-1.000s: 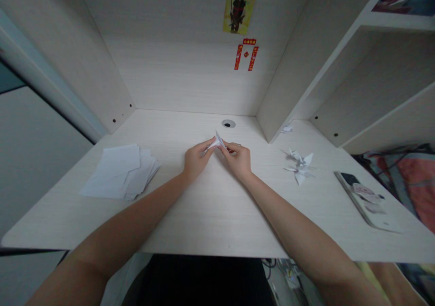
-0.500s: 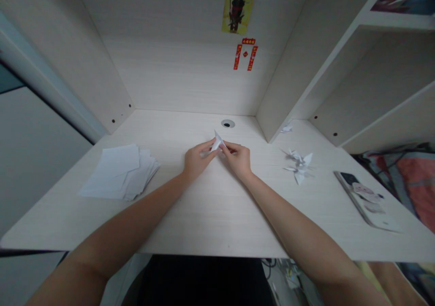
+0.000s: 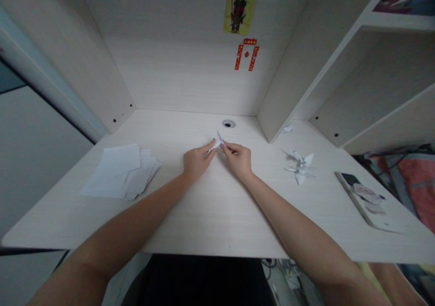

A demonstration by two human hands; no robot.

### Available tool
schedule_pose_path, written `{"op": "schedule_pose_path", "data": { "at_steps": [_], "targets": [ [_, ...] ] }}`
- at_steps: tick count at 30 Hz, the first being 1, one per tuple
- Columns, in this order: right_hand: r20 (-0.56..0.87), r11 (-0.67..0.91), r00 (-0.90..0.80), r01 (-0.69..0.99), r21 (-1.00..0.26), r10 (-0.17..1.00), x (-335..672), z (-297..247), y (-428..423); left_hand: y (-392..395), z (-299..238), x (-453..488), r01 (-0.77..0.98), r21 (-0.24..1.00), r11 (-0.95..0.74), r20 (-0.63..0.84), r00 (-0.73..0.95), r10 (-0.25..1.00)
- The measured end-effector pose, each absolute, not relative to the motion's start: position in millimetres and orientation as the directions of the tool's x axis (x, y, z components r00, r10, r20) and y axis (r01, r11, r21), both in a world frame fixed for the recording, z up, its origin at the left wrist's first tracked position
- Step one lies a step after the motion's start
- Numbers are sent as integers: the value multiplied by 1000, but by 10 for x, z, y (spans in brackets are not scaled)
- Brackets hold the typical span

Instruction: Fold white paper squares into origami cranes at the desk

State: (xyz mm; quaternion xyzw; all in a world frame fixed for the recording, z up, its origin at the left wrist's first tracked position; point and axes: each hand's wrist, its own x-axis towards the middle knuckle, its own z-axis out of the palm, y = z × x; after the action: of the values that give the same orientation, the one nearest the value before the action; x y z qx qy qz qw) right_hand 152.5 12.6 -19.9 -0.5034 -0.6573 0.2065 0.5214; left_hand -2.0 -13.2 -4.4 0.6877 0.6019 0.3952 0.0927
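A person's left hand point(image 3: 197, 161) and right hand point(image 3: 238, 160) are pinching a small folded white paper point(image 3: 217, 143) between closed fingertips over the middle of a pale wood-grain desk point(image 3: 210, 215) – its exact shape hidden by the fingers – with stacked paper sheets point(image 3: 118, 172) and origami cranes point(image 3: 299, 166) lying to either side.

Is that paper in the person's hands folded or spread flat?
Folded: the white paper held between the left hand and right hand forms a narrow, pointed, layered shape, not a flat sheet.

A bedroom study nook: a built-in desk point(image 3: 217, 215) under shelves point(image 3: 370, 70), beside bedding point(image 3: 418, 197).
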Motion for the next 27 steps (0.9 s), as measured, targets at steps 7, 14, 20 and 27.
{"op": "schedule_pose_path", "data": {
  "at_steps": [7,14,20,27],
  "targets": [
    [483,402,76,452,-796,872,1540,-209,147,-152,-22,1,836,477,-271,507,-10,862],
    [465,386,98,424,-819,880,1554,-192,145,-161,-26,-3,812,520,-264,487,-28,873],
    [445,367,83,442,-818,892,1538,-176,123,-153,-19,-9,763,575,-296,509,-50,860],
    [415,360,83,365,-859,906,1516,-206,128,-139,-27,-22,680,655,-330,511,-77,856]
  ]
}}
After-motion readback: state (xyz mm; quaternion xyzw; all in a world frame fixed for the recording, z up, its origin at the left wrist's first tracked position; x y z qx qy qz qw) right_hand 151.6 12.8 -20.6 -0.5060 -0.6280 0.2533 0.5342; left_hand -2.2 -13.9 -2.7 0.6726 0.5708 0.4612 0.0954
